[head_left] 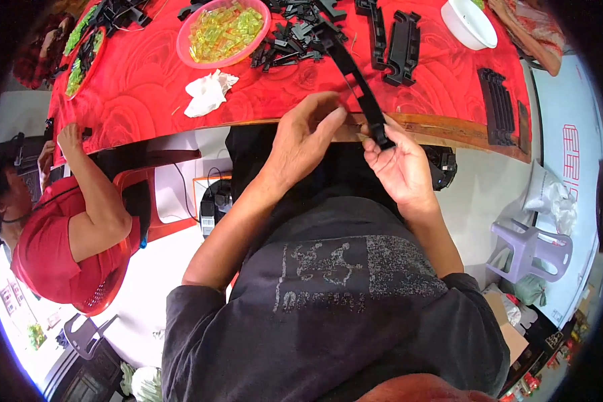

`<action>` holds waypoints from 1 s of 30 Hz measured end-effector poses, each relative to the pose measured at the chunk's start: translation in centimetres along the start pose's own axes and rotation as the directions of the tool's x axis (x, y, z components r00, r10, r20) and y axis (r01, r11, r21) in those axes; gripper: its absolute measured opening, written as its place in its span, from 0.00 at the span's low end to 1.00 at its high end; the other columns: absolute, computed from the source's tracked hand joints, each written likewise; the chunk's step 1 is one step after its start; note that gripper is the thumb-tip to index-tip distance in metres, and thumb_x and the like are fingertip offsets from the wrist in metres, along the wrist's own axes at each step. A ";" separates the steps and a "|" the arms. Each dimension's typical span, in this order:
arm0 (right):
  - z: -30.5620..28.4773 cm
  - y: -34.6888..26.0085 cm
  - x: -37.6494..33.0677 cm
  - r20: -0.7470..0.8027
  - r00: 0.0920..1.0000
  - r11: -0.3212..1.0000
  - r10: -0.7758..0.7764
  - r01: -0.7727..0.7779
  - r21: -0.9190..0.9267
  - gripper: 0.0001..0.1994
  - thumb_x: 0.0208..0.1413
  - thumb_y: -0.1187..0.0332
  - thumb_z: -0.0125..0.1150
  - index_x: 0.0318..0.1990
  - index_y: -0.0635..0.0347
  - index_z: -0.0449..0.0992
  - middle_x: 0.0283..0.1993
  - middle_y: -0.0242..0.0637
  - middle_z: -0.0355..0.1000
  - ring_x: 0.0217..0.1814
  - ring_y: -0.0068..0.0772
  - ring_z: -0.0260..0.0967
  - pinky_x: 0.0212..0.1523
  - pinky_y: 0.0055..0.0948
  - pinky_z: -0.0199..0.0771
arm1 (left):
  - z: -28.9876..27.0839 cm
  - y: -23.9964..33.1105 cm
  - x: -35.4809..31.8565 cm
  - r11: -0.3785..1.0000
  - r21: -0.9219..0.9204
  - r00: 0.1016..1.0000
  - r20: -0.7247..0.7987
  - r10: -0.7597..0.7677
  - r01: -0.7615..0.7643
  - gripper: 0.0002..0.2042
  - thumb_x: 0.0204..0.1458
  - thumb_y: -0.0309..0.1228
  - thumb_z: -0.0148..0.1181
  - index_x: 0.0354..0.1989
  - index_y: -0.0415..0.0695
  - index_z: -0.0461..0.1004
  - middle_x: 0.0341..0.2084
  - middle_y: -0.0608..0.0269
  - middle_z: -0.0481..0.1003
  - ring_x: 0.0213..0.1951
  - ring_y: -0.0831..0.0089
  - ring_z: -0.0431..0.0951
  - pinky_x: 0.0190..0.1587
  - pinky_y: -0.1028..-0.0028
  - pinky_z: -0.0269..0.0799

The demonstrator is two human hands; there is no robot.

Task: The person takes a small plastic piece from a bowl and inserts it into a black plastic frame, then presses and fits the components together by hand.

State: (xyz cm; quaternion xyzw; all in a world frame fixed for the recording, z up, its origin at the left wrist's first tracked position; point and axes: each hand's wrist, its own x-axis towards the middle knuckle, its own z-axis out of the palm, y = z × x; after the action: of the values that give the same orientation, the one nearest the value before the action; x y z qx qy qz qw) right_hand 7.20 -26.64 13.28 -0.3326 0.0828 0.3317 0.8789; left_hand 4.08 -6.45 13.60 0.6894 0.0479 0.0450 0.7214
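Black strip [366, 98] slants lengthwise up-left; right grip [405, 166] pinches its lower end; left grip [303, 139] loose.

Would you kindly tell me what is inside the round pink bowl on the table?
The pink bowl holds a heap of yellow translucent pieces. They cover its bottom, so whatever lies beneath them cannot be seen.

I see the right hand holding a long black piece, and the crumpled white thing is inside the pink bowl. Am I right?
Not quite. The crumpled white thing lies outside the pink bowl, on the red tablecloth; the head view shows it. The right hand does hold a long black piece.
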 end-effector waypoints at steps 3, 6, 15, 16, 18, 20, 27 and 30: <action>0.9 0.4 -1.1 -0.006 1.000 0.993 0.012 -0.013 -0.121 0.18 0.66 0.68 0.48 0.59 0.65 0.69 0.45 0.40 0.76 0.40 0.29 0.73 0.44 0.28 0.74 | 1.3 0.4 0.4 0.991 -0.116 0.998 -0.001 -0.066 0.066 0.24 0.58 0.31 0.62 0.59 0.29 0.65 0.39 0.56 0.78 0.42 0.75 0.78 0.45 0.74 0.74; 0.9 1.0 -2.2 -0.041 0.998 0.979 0.044 -0.051 -0.199 0.17 0.66 0.68 0.47 0.59 0.65 0.69 0.46 0.40 0.75 0.41 0.30 0.72 0.46 0.30 0.72 | 1.6 0.6 0.6 0.974 -0.196 0.993 0.009 -0.118 0.118 0.28 0.56 0.30 0.63 0.61 0.27 0.62 0.36 0.58 0.77 0.39 0.75 0.78 0.42 0.75 0.74; 1.4 2.6 -1.6 0.097 0.989 0.852 -0.111 0.145 -0.504 0.22 0.70 0.58 0.50 0.62 0.67 0.64 0.51 0.36 0.72 0.50 0.25 0.69 0.54 0.28 0.69 | 2.1 -0.2 0.0 0.995 -0.031 0.995 -0.005 -0.095 0.095 0.15 0.56 0.25 0.60 0.51 0.34 0.71 0.34 0.62 0.78 0.34 0.78 0.78 0.35 0.76 0.75; 1.7 2.6 -1.5 0.078 0.986 0.769 -0.150 0.166 -0.618 0.21 0.68 0.60 0.55 0.60 0.67 0.66 0.50 0.33 0.71 0.50 0.21 0.68 0.53 0.24 0.67 | 2.4 0.1 -0.3 0.996 0.071 0.998 -0.033 -0.045 0.048 0.16 0.55 0.25 0.61 0.51 0.34 0.72 0.33 0.62 0.78 0.34 0.78 0.78 0.34 0.76 0.75; 2.2 2.8 -1.4 0.087 0.977 0.741 -0.195 0.205 -0.640 0.20 0.65 0.65 0.61 0.58 0.66 0.66 0.49 0.31 0.71 0.49 0.18 0.66 0.52 0.21 0.66 | 2.9 0.3 -1.0 0.957 0.272 0.992 -0.050 0.115 -0.098 0.16 0.51 0.27 0.62 0.47 0.33 0.73 0.29 0.44 0.78 0.33 0.60 0.83 0.34 0.66 0.77; 2.4 3.1 -1.4 0.055 0.962 0.759 -0.269 0.247 -0.602 0.18 0.66 0.64 0.59 0.57 0.65 0.67 0.47 0.31 0.71 0.43 0.18 0.66 0.46 0.21 0.68 | 2.5 -0.1 -0.7 0.939 0.283 0.980 0.023 0.198 -0.197 0.14 0.54 0.28 0.62 0.46 0.34 0.75 0.30 0.44 0.79 0.35 0.57 0.83 0.37 0.65 0.77; 2.2 1.3 -2.4 -0.019 0.966 0.854 -0.257 0.218 -0.473 0.18 0.66 0.65 0.57 0.59 0.63 0.67 0.47 0.40 0.75 0.34 0.20 0.69 0.29 0.19 0.67 | -8.7 3.0 9.0 0.613 0.755 0.872 -0.116 0.476 -0.234 0.10 0.56 0.34 0.62 0.41 0.42 0.82 0.29 0.57 0.83 0.32 0.72 0.83 0.38 0.71 0.76; 2.9 0.9 -2.7 -0.004 0.968 0.857 -0.250 0.219 -0.467 0.19 0.67 0.64 0.56 0.60 0.64 0.68 0.50 0.41 0.75 0.35 0.19 0.70 0.29 0.18 0.67 | -15.6 1.7 12.3 0.225 0.974 0.916 -0.071 0.395 -0.021 0.11 0.53 0.37 0.63 0.39 0.44 0.83 0.31 0.53 0.82 0.34 0.60 0.84 0.39 0.63 0.78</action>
State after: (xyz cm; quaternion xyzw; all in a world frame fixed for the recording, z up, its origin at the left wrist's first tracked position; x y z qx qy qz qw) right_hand 4.34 -25.77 16.02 -0.5504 -0.0114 0.2214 0.8049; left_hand 14.19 10.67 14.53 0.9670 0.0817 0.2090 0.1211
